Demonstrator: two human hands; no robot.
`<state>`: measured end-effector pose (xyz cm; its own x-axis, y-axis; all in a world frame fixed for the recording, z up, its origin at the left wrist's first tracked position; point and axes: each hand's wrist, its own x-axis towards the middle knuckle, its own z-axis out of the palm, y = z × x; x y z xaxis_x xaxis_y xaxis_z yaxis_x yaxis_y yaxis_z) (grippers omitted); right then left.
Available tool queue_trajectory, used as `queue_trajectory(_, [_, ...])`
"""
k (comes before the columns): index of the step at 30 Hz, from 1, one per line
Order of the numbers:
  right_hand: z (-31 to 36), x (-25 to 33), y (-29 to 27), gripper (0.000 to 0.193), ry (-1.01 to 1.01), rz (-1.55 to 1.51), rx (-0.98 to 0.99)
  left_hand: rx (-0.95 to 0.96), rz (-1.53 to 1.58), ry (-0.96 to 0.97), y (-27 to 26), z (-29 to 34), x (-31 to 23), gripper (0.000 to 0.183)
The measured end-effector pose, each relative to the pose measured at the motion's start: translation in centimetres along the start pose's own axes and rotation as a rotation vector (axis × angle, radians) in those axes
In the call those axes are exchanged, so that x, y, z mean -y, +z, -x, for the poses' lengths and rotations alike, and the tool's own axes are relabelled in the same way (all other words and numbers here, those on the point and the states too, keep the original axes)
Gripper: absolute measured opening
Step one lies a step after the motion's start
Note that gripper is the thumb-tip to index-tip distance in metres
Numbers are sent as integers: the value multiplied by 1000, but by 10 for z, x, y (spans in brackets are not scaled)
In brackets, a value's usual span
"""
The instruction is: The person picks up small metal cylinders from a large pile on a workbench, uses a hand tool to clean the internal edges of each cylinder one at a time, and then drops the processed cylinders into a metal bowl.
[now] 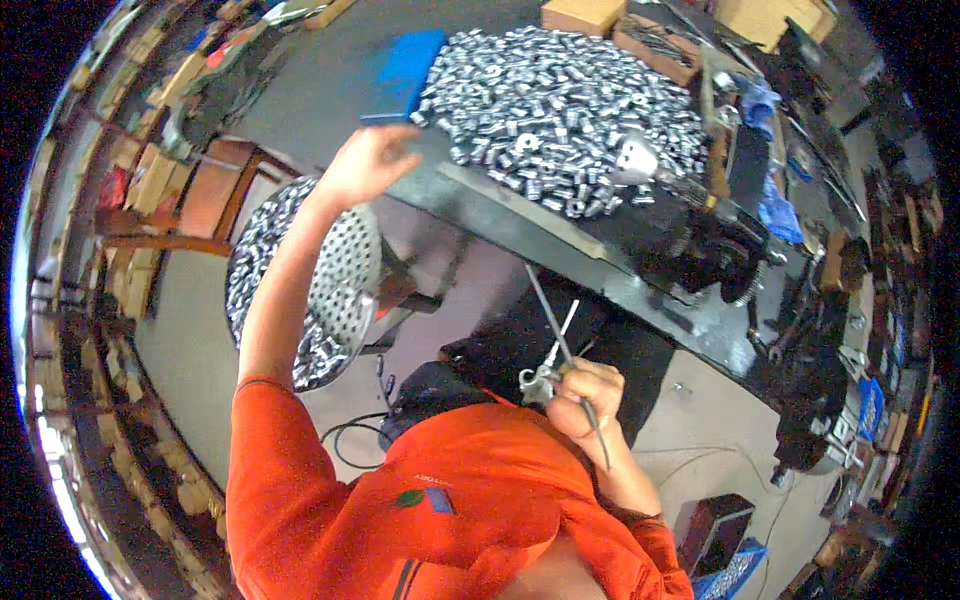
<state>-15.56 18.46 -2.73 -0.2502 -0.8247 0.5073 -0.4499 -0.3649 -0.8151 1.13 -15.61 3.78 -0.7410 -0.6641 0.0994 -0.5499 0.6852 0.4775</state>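
– Workshop, dark grey surface [312,98]: what is recorded there?

– One heap of short metal sleeves [570,110], loose and spread close to the front edge. One flat blue tray [405,75], set just beside the heap.

– Hands, condition of each?

– Left hand [372,165]: loosely curled, raised at the near end of the blue tray. Contact cannot be told; nothing is seen held, the palm side being hidden. Right hand [590,400]: closed firmly round one slim grey metal rod [548,312]. One hook-ended metal fitting [538,384] and one white stick [567,322] are noted at the same fist; how they are joined cannot be told.

– Position of the rod?

– Slantwise, in front of the orange shirt [480,450], upper tip near the surface's front edge.

– Hazards, with causes?

– Three are judged possible. Rod: could be caught on that edge and twisted in the grip, if swung forward. Perforated round tray [348,255], partly filled with metal pieces: could be tipped, if struck by the left forearm [275,320] passing above it. Sleeves: could be rolled off by a nudge, no raised rim being seen along the front.
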Motion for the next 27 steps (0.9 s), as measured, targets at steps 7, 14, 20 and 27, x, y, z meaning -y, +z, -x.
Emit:
queue_trajectory(7, [-8,-3,6,27,32,-45,85,19,-385,-427,-20,147,129,33])
queue_trajectory(14, [-10,1,8,27,75,-126,98,-162,-266,-626,23,112,138,42])
queue_trajectory(20, [2,-5,6,30,96,-59,52,-328,-400,-579,61,89,164,25])
queue_trajectory(27, [-2,-8,8,28,86,-68,103,-309,-360,-567,54,100,138,22])
